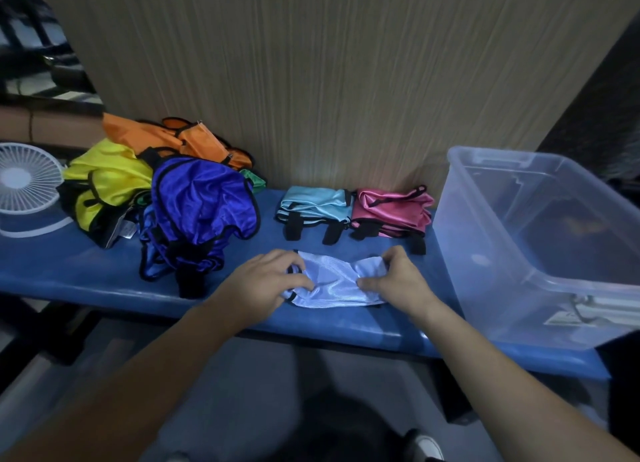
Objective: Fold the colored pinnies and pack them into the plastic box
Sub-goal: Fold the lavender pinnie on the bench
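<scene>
The fingers (294, 281) of the left hand (266, 283) curl around the left end of a white pinny (337, 283), while the right hand (394, 281) pinches its right end between thumb and fingers. The white pinny lies flat near the front edge of the blue surface (86, 271). Behind it, against the back edge, sit 2 folded pinnies, a light blue pinny (317, 203) and a pink pinny (391, 210), touching each other. A loose pile toward the left end holds a dark blue pinny (201, 205), a yellow pinny (107, 181) and an orange pinny (173, 137). The clear plastic box (540, 240) stands at the right end. A white fan (26, 182) rests at the far left.
</scene>
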A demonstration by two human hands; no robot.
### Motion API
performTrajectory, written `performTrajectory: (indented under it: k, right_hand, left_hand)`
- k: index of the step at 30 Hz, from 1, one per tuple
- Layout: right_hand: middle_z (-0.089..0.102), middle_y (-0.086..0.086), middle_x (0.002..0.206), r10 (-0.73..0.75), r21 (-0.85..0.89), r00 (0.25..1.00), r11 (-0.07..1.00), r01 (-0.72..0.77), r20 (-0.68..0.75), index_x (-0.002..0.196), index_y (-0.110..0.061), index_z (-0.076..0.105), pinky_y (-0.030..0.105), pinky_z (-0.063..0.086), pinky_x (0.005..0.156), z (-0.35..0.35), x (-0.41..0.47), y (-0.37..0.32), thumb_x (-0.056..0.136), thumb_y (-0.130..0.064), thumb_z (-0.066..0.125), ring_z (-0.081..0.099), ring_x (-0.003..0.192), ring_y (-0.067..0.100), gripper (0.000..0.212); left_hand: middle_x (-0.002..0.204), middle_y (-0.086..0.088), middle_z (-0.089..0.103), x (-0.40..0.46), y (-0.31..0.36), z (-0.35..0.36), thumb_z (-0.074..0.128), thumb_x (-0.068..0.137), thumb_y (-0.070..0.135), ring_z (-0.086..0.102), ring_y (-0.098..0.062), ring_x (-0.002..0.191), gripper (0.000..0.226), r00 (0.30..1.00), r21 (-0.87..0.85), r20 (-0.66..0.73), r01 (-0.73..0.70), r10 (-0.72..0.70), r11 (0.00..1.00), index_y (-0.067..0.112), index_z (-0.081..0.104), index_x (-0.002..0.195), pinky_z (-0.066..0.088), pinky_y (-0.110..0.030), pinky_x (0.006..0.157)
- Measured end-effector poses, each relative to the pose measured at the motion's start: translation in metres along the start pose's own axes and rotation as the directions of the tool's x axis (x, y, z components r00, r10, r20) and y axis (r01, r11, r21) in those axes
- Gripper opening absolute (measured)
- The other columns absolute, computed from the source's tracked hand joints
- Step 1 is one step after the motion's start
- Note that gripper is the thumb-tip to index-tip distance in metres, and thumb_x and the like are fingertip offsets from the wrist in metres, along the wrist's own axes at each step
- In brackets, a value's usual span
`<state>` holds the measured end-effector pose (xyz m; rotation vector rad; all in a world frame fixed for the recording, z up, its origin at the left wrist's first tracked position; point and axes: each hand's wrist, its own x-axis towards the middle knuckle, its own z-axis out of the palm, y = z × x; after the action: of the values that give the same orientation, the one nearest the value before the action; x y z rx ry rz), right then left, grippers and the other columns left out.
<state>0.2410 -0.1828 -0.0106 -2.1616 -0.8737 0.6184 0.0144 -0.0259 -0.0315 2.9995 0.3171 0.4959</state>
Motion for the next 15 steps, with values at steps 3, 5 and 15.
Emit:
performTrajectory:
  k: [3,5,15]
  right_hand:
    - [0.051,-0.002,0.093,0.002,0.052,1.0,0.999,-0.002,0.0,0.108,-0.013,0.043,0.041,0.051,0.076,-0.005,0.001,0.001,0.073,-0.018,0.087,0.053,0.081,0.017,0.056]
    - [0.051,-0.001,0.094,-0.001,0.06,1.0,0.998,0.001,0.002,0.113,-0.014,0.045,0.043,0.053,0.078,-0.01,0.001,0.001,0.075,-0.015,0.085,0.054,0.082,0.019,0.055]
    - [0.058,-0.001,0.081,0.014,0.1,1.0,0.995,-0.013,-0.013,0.114,-0.008,0.045,0.028,0.045,0.057,-0.02,-0.003,0.002,0.089,-0.005,0.07,0.056,0.064,0.011,0.035]
  left_hand:
    - [0.133,0.015,0.052,-0.004,-0.006,-0.006,0.054,0.081,0.034,0.053,-0.01,0.12,0.043,0.998,-0.066,0.057,0.005,-0.001,0.998,0.045,0.062,0.122,0.044,-0.029,0.092]
    - [0.142,0.022,0.048,-0.008,-0.007,-0.009,0.055,0.082,0.054,0.044,-0.002,0.133,0.048,0.996,-0.122,0.084,0.032,-0.022,0.992,0.046,0.058,0.129,0.04,-0.029,0.103]
    - [0.152,0.022,0.042,-0.004,-0.005,-0.01,0.048,0.084,0.067,0.035,0.002,0.14,0.054,0.985,-0.321,0.117,0.16,-0.128,0.934,0.046,0.06,0.132,0.029,-0.027,0.115]
